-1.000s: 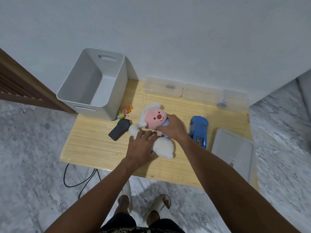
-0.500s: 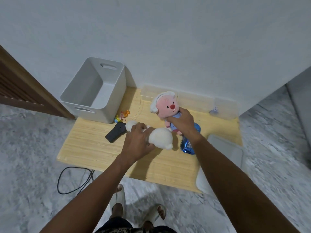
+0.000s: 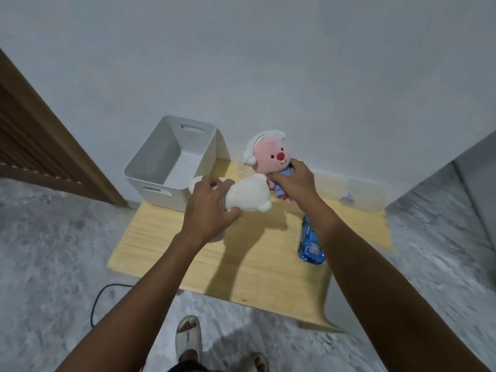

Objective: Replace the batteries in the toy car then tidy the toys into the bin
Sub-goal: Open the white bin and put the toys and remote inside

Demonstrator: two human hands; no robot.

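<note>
My right hand (image 3: 292,181) grips a pink plush toy (image 3: 268,154) with white earmuffs by its body, held up in the air in front of the wall. Just to its left, my left hand (image 3: 209,208) is closed around a white plush toy (image 3: 248,196), also lifted off the table. Both toys hang to the right of the empty grey bin (image 3: 171,162) at the table's back left. The blue toy car (image 3: 310,244) lies on the wooden table (image 3: 255,267), partly hidden by my right forearm.
Clear plastic boxes (image 3: 357,193) line the wall at the back right of the table. A black cable (image 3: 104,296) lies on the marble floor to the left. My feet in sandals (image 3: 188,336) stand at the table's front edge. A wooden door frame (image 3: 53,135) rises on the left.
Both hands have lifted the two plush toys up off the table and carried them back and leftward toward the bin. The remote and small figure are now hidden behind my left hand.
</note>
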